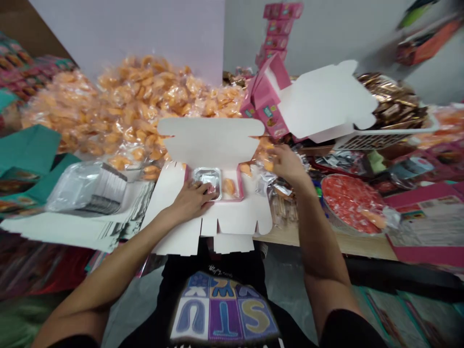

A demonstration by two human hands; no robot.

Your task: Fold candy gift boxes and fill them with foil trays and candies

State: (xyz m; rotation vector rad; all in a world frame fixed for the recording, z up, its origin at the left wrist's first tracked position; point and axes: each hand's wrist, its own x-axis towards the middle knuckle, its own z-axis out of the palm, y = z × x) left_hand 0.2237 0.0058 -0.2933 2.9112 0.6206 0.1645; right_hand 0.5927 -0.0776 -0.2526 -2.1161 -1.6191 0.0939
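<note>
An unfolded white box [232, 220] with pink inner walls lies in front of me, its lid standing up at the back. Inside it are a foil tray [216, 178] on the left and a small wrapped orange item [229, 186] on the right. My left hand [194, 198] rests over the tray's left front part, fingers spread. My right hand [288, 163] reaches past the box's right side, beside orange packets [266, 157] and clear wrapped packets; its fingertips are blurred, and whether they hold anything cannot be made out.
A large heap of orange packets [145, 96] fills the back left. Stacked trays [87, 188] and flat cartons stand left. Rightwards are an open pink box [270, 108], a basket of brown packets [395, 104] and a round container of red packets [353, 203].
</note>
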